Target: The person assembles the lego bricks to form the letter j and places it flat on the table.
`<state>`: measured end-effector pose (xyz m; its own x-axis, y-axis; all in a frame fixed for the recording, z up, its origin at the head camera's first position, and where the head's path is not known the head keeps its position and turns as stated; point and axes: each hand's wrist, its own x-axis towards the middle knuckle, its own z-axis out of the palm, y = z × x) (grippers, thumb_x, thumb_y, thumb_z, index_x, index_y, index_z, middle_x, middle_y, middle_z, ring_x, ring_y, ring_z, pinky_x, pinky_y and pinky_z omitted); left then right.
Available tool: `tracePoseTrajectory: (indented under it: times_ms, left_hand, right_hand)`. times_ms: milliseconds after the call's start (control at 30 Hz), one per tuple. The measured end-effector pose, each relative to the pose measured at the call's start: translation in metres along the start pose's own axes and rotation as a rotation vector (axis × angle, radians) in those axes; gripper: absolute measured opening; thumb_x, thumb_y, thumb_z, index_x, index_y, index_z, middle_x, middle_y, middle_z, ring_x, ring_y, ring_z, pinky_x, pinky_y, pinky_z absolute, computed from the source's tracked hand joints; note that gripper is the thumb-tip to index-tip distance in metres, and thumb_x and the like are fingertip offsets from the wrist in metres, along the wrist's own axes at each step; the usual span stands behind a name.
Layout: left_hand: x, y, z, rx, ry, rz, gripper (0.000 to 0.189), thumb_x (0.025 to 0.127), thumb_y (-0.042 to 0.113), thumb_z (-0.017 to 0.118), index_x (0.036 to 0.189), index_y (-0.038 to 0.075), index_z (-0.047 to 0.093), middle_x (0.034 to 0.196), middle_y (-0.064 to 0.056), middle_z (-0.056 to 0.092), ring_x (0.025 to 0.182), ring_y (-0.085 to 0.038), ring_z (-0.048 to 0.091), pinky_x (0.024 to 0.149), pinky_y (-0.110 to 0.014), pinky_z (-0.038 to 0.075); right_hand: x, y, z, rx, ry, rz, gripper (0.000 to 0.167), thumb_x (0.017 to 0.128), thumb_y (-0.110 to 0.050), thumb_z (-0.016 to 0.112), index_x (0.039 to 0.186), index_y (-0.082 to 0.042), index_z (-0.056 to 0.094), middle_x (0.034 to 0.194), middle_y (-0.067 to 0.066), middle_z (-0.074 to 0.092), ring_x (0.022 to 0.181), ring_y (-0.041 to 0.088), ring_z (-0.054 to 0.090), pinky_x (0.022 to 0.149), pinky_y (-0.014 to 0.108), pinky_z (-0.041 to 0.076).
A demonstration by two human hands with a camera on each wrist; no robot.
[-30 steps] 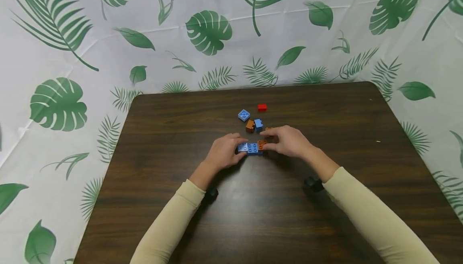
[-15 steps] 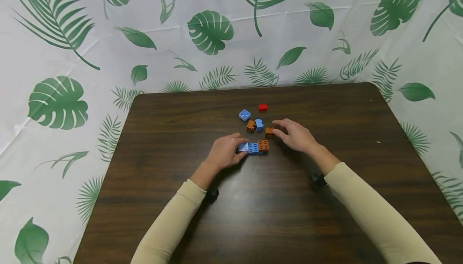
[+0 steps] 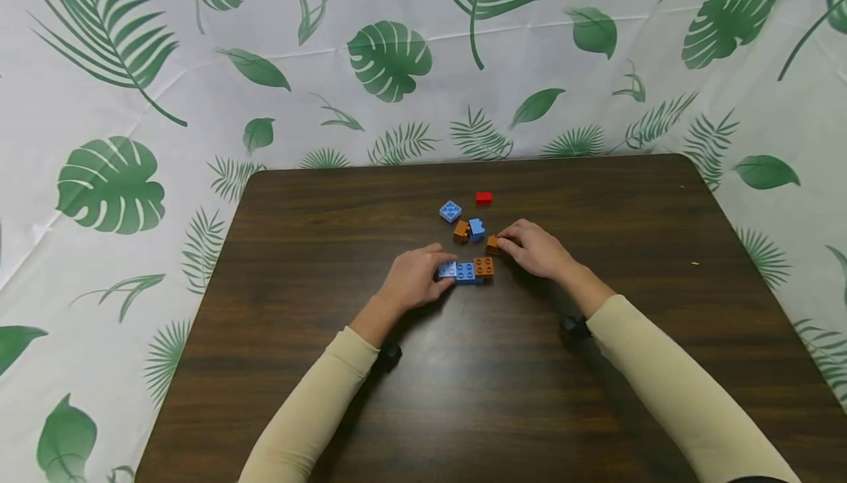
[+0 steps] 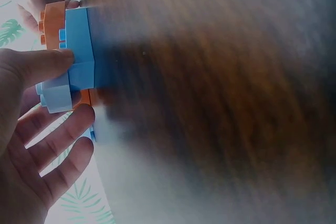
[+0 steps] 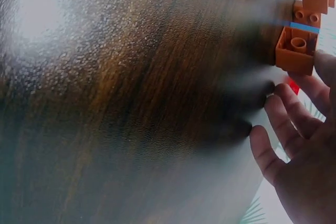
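Note:
In the head view my left hand [image 3: 412,277] pinches the left end of a joined row of toy building bricks. On top of that row sit a light blue brick [image 3: 448,270], a blue brick [image 3: 465,271] and an orange brick [image 3: 484,267] at the right end. A blue base brick [image 4: 79,40] shows beneath them in the left wrist view. My right hand [image 3: 537,249] pinches a separate orange brick [image 5: 295,62] just behind the row. It lies tipped over, its hollow underside visible in the right wrist view.
Behind the row lie another orange brick [image 3: 461,231] and a blue brick [image 3: 476,229], side by side. Farther back are a blue brick [image 3: 451,211] with its hollow side up and a red brick [image 3: 484,198]. Everything lies on a dark wooden table [image 3: 317,248] before a leaf-print cloth [image 3: 291,115].
My right hand has left the orange end of the row, moved back and right, and its fingers have closed on the loose orange brick. My left hand stays on the row.

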<state>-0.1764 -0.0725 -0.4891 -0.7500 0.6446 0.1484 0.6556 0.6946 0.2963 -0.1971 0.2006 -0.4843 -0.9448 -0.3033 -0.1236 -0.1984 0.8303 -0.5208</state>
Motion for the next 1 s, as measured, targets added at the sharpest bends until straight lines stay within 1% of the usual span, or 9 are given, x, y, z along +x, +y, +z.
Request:
tracePoseTrajectory:
  times_ms: [100,200,300,400,533,633,733,867,1000]
  left_hand:
    - [0.000,0.000,0.000,-0.001,0.002,0.000,0.039,0.088,0.036,0.073,0.123,0.019,0.070,0.101,0.005,0.062,0.077,-0.007,0.056,0.070,-0.033,0.051]
    - [0.001,0.000,0.001,-0.001,0.001,-0.003,0.039,0.088,0.036,0.073,0.123,0.019,0.070,0.102,0.005,0.062,0.078,-0.008,0.056,0.070,-0.033,0.051]
    - [0.001,0.000,0.001,-0.007,-0.005,-0.007,0.039,0.088,0.036,0.072,0.124,0.019,0.070,0.103,0.004,0.063,0.080,-0.008,0.057,0.072,-0.034,0.051]
    - [0.001,0.000,0.001,-0.011,-0.014,-0.015,0.039,0.089,0.036,0.072,0.124,0.019,0.069,0.103,0.004,0.062,0.080,-0.008,0.057,0.073,-0.034,0.051]
    - [0.001,0.001,0.001,-0.008,-0.015,-0.021,0.039,0.089,0.036,0.072,0.124,0.020,0.069,0.101,0.005,0.061,0.076,-0.007,0.053,0.070,-0.032,0.049]
    - [0.000,0.001,0.001,-0.006,-0.011,-0.022,0.039,0.089,0.037,0.072,0.124,0.020,0.069,0.100,0.005,0.061,0.074,-0.007,0.052,0.068,-0.032,0.049]
    - [0.000,0.002,0.000,-0.009,-0.011,-0.024,0.039,0.089,0.037,0.072,0.124,0.020,0.069,0.101,0.005,0.061,0.074,-0.007,0.052,0.069,-0.032,0.049]
    - [-0.001,0.002,-0.001,-0.016,-0.015,-0.029,0.039,0.089,0.036,0.072,0.124,0.020,0.069,0.101,0.005,0.061,0.075,-0.008,0.053,0.069,-0.033,0.049]
    - [-0.001,0.002,-0.001,-0.015,-0.020,-0.032,0.039,0.089,0.036,0.072,0.125,0.020,0.069,0.101,0.005,0.061,0.074,-0.008,0.052,0.068,-0.032,0.048]
  right_hand:
    - [-0.001,0.001,0.000,0.020,0.014,0.012,0.036,0.102,-0.035,0.053,0.121,-0.007,0.065,0.120,0.011,0.059,0.108,0.029,0.055,0.092,0.052,0.043]
    - [-0.002,0.002,-0.001,0.043,0.038,0.034,0.031,0.100,-0.035,0.057,0.117,-0.010,0.063,0.113,0.010,0.062,0.098,0.028,0.056,0.085,0.049,0.044]
    - [-0.003,0.004,-0.001,0.044,0.060,0.053,0.027,0.099,-0.033,0.059,0.115,-0.012,0.061,0.109,0.009,0.064,0.093,0.027,0.057,0.082,0.048,0.044]
    - [-0.003,0.006,-0.002,0.041,0.073,0.052,0.026,0.098,-0.032,0.061,0.114,-0.012,0.060,0.110,0.009,0.064,0.096,0.028,0.058,0.084,0.049,0.044]
    - [-0.003,0.009,-0.004,0.061,0.093,0.053,0.027,0.097,-0.031,0.062,0.114,-0.010,0.061,0.113,0.011,0.063,0.101,0.029,0.057,0.090,0.050,0.043]
    - [-0.004,0.009,-0.007,0.089,0.105,0.066,0.026,0.097,-0.028,0.064,0.115,-0.009,0.060,0.115,0.012,0.062,0.103,0.029,0.056,0.092,0.050,0.043]
    - [-0.007,0.007,-0.012,0.120,0.099,0.066,0.030,0.096,-0.025,0.065,0.120,-0.009,0.058,0.119,0.013,0.061,0.108,0.030,0.055,0.095,0.052,0.042]
    - [-0.013,0.003,-0.019,0.148,0.078,0.036,0.038,0.094,-0.023,0.068,0.127,-0.008,0.057,0.126,0.013,0.059,0.115,0.031,0.054,0.099,0.052,0.041]
    - [-0.020,-0.003,-0.025,0.170,0.072,-0.015,0.045,0.091,-0.020,0.072,0.131,-0.008,0.057,0.129,0.011,0.058,0.116,0.030,0.055,0.099,0.050,0.042]
